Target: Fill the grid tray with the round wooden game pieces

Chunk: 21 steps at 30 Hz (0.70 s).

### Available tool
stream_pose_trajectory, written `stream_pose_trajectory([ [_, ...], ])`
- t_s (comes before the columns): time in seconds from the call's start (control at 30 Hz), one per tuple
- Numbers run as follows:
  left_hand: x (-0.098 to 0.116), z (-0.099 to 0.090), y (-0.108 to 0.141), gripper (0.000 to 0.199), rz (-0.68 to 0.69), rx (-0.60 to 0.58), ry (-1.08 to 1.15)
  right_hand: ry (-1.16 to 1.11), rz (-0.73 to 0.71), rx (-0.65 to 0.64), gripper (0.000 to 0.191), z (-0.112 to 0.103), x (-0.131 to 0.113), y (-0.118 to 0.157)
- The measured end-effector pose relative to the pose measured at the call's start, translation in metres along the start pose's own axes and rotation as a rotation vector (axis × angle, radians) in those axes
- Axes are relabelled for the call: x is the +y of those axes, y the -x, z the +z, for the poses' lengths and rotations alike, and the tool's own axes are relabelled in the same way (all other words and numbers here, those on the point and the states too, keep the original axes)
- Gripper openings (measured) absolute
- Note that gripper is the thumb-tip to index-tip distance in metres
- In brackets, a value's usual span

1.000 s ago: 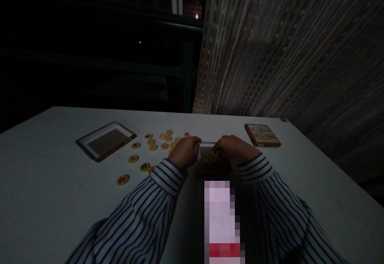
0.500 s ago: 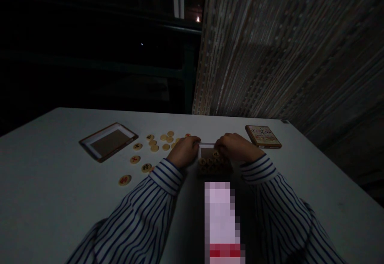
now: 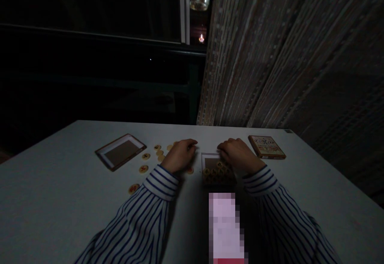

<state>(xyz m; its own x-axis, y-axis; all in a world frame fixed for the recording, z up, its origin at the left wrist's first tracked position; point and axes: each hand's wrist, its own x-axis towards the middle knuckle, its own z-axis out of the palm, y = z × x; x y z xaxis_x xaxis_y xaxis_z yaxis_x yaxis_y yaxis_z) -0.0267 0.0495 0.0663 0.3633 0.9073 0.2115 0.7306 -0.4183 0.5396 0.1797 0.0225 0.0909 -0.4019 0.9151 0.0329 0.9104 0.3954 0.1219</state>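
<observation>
A small box [image 3: 211, 162] stands in front of me, with several round wooden Chinese chess pieces [image 3: 213, 172] in its near part. My right hand [image 3: 240, 155] has its fingers curled at the far right corner of the box and covers that corner. To the left of the box, and apart from it, my left hand [image 3: 179, 155] hovers with thumb and index finger spread and nothing in them. Close beside it lies a chess piece [image 3: 190, 171] with red marking. More loose pieces, among them one with a red character [image 3: 143, 169], lie further left, partly hidden by my left hand and sleeve.
A shallow open tray or lid [image 3: 115, 155] lies at the left on the white table [image 3: 90, 208]. A flat printed box [image 3: 266, 147] is at the far right. Behind the table hang string curtains [image 3: 255, 56], beside a dark window. The room is dim.
My left hand has let go of the box's far left corner and moved left. My right hand has shifted slightly at its corner. The camera view has tilted up.
</observation>
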Motion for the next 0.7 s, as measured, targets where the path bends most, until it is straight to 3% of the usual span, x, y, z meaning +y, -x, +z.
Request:
stream_pose_trajectory([
  [0.17,-0.013,-0.02,-0.002,0.038,-0.046,0.028,-0.012,-0.026,0.015,0.068,0.03,-0.002,-0.002,-0.001],
  [0.43,-0.068,-0.065,-0.003,0.04,-0.14,0.054,-0.087,-0.168,0.018,0.194,0.032,-0.004,-0.014,-0.002],
  [0.7,-0.085,-0.088,0.012,0.041,-0.232,0.005,-0.271,-0.275,-0.101,0.174,0.033,-0.011,-0.039,-0.046],
])
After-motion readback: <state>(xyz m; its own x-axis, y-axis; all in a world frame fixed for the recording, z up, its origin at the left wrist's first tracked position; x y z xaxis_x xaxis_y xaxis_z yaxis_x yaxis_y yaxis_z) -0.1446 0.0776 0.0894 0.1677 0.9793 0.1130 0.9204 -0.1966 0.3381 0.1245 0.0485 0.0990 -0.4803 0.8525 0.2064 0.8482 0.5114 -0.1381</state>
